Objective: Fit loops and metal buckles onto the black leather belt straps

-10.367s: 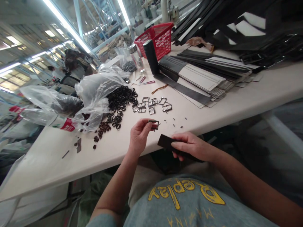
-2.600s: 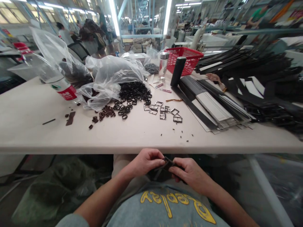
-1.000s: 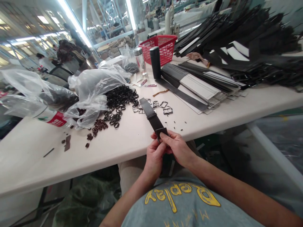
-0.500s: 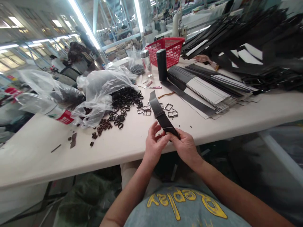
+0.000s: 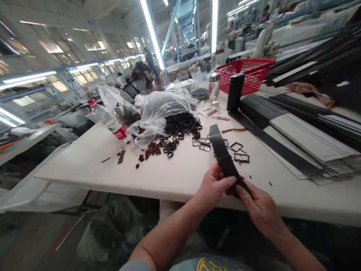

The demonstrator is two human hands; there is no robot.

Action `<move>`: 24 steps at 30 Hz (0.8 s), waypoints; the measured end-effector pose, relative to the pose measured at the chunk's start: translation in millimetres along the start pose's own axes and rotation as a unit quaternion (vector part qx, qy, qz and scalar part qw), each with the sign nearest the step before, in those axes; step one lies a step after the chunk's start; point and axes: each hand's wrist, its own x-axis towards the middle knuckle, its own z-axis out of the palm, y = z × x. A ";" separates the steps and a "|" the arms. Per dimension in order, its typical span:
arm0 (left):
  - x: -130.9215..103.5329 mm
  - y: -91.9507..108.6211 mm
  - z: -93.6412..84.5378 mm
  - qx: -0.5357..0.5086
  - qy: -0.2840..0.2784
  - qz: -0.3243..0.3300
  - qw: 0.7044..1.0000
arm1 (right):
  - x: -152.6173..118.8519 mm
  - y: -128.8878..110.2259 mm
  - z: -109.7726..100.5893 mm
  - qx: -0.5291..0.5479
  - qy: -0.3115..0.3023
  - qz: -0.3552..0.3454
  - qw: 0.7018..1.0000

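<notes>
A black leather strap point(image 5: 219, 145) with a narrow loop across it is held up above the table's front edge. My left hand point(image 5: 216, 184) pinches it from the left, thumb lying on the strap's face. Around its lower end my right hand point(image 5: 256, 201) is closed, the fingers partly hidden underneath. Beyond the strap lie several metal buckles point(image 5: 241, 157), some covered by it. To the left are a heap of black loops point(image 5: 182, 126) and a smaller pile of brown loops point(image 5: 152, 149).
A plastic bag point(image 5: 166, 101) and a bottle with a red label point(image 5: 119, 131) stand left. Behind are a glass jar point(image 5: 214, 88), a black cylinder point(image 5: 235, 92) and a red basket point(image 5: 255, 73). Stacked strips point(image 5: 304, 131) cover the right. Small snips point(image 5: 220, 118) lie mid-table.
The view has swung left, so the table's contents appear farther right. My left thumb now lies across the strap, and both hands still hold it.
</notes>
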 end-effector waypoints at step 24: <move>14.8 69.9 -162.1 0.520 0.251 0.124 0.807 | 6.1 3.7 2.5 0.040 0.048 0.073 0.995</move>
